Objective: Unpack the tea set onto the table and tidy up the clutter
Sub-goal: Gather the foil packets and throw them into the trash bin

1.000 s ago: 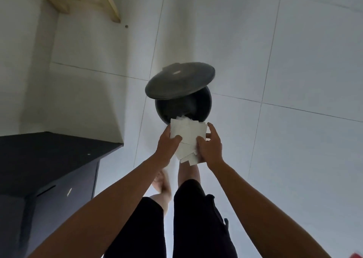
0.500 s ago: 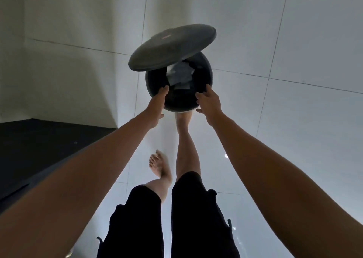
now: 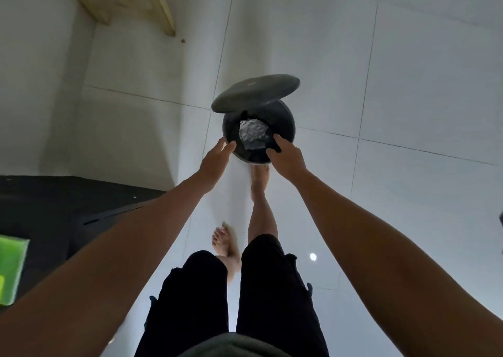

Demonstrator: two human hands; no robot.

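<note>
A round dark pedal bin (image 3: 288, 122) stands on the white tiled floor with its lid (image 3: 255, 92) tilted up. White crumpled paper (image 3: 253, 136) lies inside the bin. My left hand (image 3: 216, 159) hovers at the bin's near left rim, fingers apart and empty. Just over the near right rim is my right hand (image 3: 288, 158), also empty with fingers loosely spread. One bare foot (image 3: 260, 174) rests at the foot of the bin, partly hidden by my right hand.
A black table (image 3: 54, 207) fills the left side, with a bright green object (image 3: 11, 269) on its near edge. Pale wooden beams (image 3: 160, 8) lean against the wall at upper left. My other foot (image 3: 224, 241) stands on the white tiles.
The stack of white paper left my hands and dropped into the bin. Both hands, now empty, have drawn back slightly from the opening. The lid stays raised.
</note>
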